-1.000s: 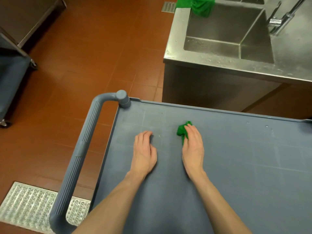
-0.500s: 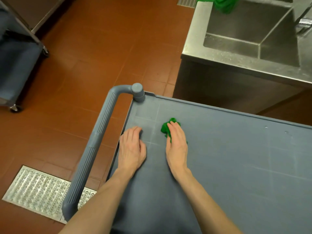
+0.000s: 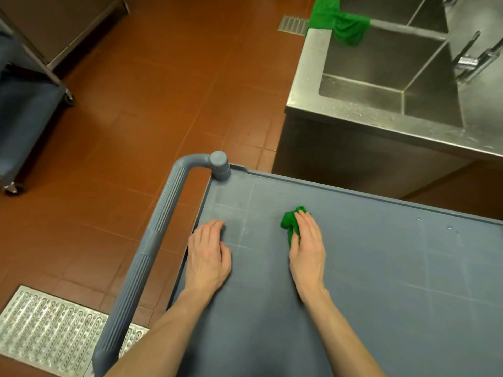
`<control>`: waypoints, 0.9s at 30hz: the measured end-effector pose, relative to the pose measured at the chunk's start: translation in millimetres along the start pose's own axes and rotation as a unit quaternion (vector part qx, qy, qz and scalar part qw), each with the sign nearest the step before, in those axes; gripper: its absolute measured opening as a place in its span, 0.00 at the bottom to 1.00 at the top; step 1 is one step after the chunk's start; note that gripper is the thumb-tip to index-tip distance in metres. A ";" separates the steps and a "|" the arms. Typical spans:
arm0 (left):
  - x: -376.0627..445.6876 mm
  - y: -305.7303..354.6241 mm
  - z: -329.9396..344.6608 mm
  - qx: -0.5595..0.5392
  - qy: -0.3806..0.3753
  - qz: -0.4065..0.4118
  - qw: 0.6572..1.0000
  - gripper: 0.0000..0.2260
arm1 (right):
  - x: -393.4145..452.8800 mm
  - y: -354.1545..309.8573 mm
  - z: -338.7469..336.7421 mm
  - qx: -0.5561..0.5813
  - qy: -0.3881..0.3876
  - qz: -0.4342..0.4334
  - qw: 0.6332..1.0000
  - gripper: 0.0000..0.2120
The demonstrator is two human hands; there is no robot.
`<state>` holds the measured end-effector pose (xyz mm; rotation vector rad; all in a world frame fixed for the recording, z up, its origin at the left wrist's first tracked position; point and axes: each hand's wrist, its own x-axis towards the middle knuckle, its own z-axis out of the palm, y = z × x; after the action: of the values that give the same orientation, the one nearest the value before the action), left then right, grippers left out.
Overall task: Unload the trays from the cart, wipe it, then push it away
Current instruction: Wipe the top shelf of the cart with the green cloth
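The right hand (image 3: 306,247) pressed a bunched green cloth (image 3: 290,223) flat-fingered against the grey cart (image 3: 381,268) top to wipe it; the left hand (image 3: 208,257) rested open beside the handle (image 3: 152,248), likely steadying it. No trays showed.

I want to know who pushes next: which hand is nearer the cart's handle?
Left. The left hand lies flat at the cart top's edge, right beside the handle; the right hand presses the green cloth farther in.

Bare grey cart (image 3: 381,281); bunched green cloth (image 3: 289,221)
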<state>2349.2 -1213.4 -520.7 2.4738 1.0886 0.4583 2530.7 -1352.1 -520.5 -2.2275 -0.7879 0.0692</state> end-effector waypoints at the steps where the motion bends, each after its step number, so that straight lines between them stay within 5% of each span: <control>1: 0.1 -0.3 0.1 0.002 0.002 0.002 1.000 0.20 | 5.3 -2.2 2.8 0.002 0.002 0.005 1.000 0.23; 10: -0.6 -4.7 5.2 -0.027 0.038 0.013 0.999 0.20 | 40.2 -54.8 48.9 0.047 -0.056 -0.018 0.997 0.23; 19: -4.1 -3.2 5.8 -0.047 0.105 0.023 0.993 0.23 | 17.0 -97.2 79.8 0.107 -0.235 -0.231 0.938 0.22; 27: -5.3 -6.7 4.4 -0.030 0.091 -0.003 0.995 0.21 | -10.2 -51.9 49.1 0.057 -0.162 -0.218 0.961 0.22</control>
<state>2343.6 -1214.2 -528.5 2.4120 1.1339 0.7146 2481.8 -1299.1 -522.2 -1.9102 -1.4008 0.2626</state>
